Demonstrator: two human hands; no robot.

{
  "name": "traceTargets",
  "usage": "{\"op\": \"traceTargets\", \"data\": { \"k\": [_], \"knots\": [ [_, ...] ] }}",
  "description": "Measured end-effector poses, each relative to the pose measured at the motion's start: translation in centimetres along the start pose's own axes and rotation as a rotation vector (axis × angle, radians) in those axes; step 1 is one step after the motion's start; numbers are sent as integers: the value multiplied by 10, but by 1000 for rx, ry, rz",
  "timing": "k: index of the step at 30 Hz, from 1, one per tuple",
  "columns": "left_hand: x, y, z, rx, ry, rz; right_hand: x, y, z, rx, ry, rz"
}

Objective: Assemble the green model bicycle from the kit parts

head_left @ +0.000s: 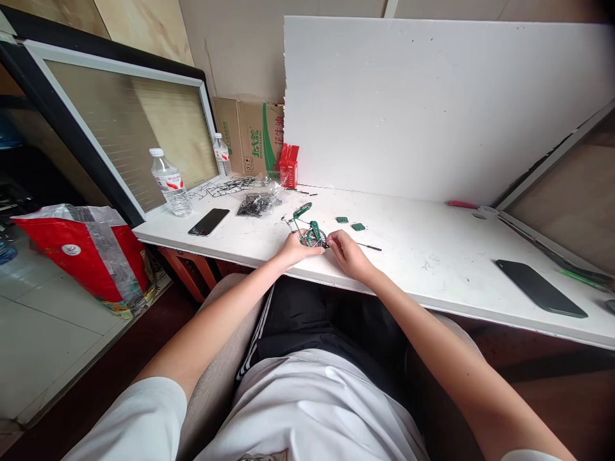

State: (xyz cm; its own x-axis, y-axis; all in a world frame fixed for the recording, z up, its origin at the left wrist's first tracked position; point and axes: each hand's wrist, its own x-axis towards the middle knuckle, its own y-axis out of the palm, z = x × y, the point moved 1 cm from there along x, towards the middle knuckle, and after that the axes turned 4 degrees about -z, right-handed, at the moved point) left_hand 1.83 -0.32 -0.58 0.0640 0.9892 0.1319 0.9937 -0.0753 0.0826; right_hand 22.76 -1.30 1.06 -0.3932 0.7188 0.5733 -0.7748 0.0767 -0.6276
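A small green model bicycle point(314, 232) is held just above the front edge of the white table point(423, 224). My left hand point(296, 250) is closed around its lower left part. At the bicycle's wheel, my right hand point(346, 254) pinches with thumb and index finger; whatever lies between those fingertips is too small to make out. To the right of that hand lies a thin dark rod point(369, 246), perhaps a screwdriver. Two little green square pieces point(358, 226) rest farther back on the tabletop.
Left on the table are a black phone point(209, 221), a water bottle point(172, 182), a clear bag of dark parts point(259, 203), black part frames point(225, 186) and a red box point(289, 165). A dark flat slab point(541, 287) lies right. White board point(432, 109) stands behind.
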Motion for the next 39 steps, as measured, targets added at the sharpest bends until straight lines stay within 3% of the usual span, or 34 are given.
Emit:
{"op": "traceTargets", "data": {
  "k": [16,27,39],
  "knots": [
    [-9,5,-13,279,143,2,0,5,2,-67,-6,-47],
    [-9,5,-12,319,131,-12,1,5,1,-47,3,-59],
    [-11,6,-14,354,149,-18,4,1,0,180,208,-27]
  ]
}}
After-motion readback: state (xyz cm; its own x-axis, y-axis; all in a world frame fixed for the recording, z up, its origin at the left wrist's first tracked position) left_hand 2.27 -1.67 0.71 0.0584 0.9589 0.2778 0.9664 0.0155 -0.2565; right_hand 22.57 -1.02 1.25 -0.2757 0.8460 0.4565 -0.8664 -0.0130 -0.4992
